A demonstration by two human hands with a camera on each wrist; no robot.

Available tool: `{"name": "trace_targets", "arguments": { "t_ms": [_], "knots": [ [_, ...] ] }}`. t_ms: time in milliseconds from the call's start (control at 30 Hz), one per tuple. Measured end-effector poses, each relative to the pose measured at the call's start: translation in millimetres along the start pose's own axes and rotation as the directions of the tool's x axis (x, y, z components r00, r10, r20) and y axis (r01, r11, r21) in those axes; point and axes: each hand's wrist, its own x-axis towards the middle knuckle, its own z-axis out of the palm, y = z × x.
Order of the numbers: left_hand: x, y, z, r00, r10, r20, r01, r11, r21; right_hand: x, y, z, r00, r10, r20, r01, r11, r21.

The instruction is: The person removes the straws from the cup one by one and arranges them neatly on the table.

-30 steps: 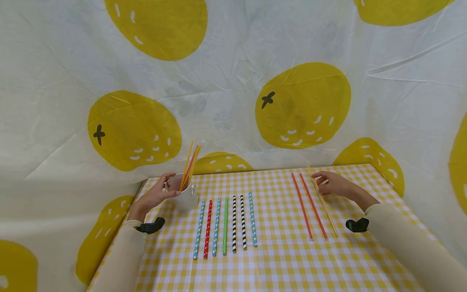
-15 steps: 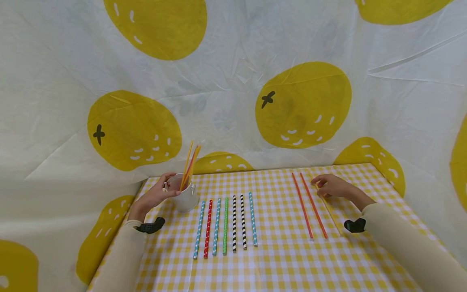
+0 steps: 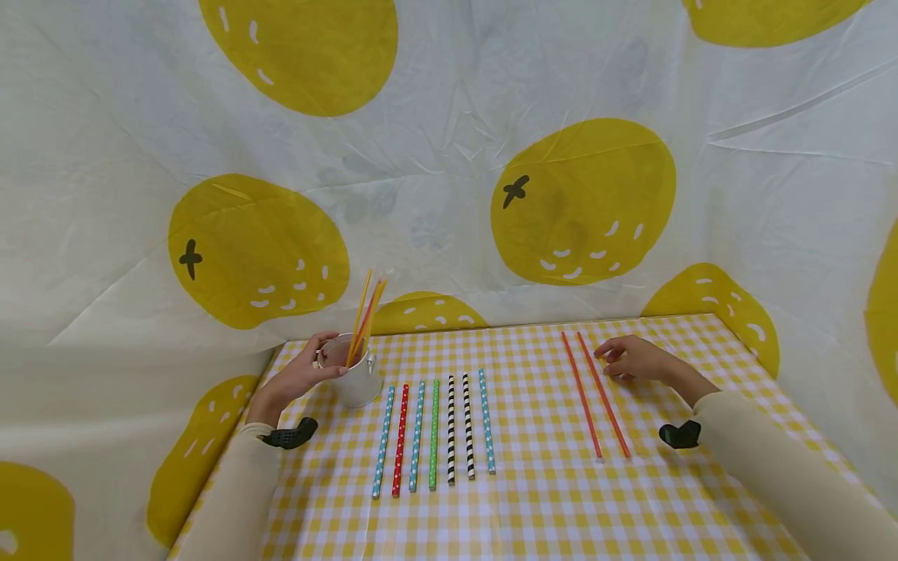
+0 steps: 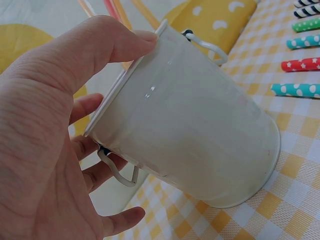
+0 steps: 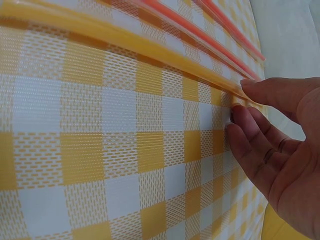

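My left hand [image 3: 298, 378] grips the rim of a small white metal bucket [image 3: 360, 387], thumb on the near wall. Several yellow and orange-red straws [image 3: 365, 321] stand leaning inside it. At the right, a yellow straw [image 5: 125, 42] lies on the checked cloth, hard to see in the head view. My right hand [image 3: 640, 360] is at its far end, thumb and bent fingers on either side with a small gap. Left of it lie two orange-red straws [image 3: 581, 393], roughly parallel.
Between the hands lies a row of patterned paper straws, among them a red one [image 3: 400, 440], a green one [image 3: 433, 435] and a black-striped one [image 3: 468, 427]. A lemon-print curtain [image 3: 435, 156] hangs behind the table [image 3: 540, 506].
The right hand has lowered the yellow straw flat onto the cloth beside the orange-red ones, and its fingers have loosened around it. The left hand and bucket have stayed put.
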Motion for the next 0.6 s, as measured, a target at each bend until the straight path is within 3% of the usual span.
{"name": "trace_targets", "arguments": {
  "t_ms": [600],
  "knots": [
    [0.1,0.3,1.4,1.000,0.009,0.001,-0.009,1.000,0.001,-2.0,-3.6,-1.5,1.000,0.015,-0.008,-0.016,0.998,-0.053]
  ]
}}
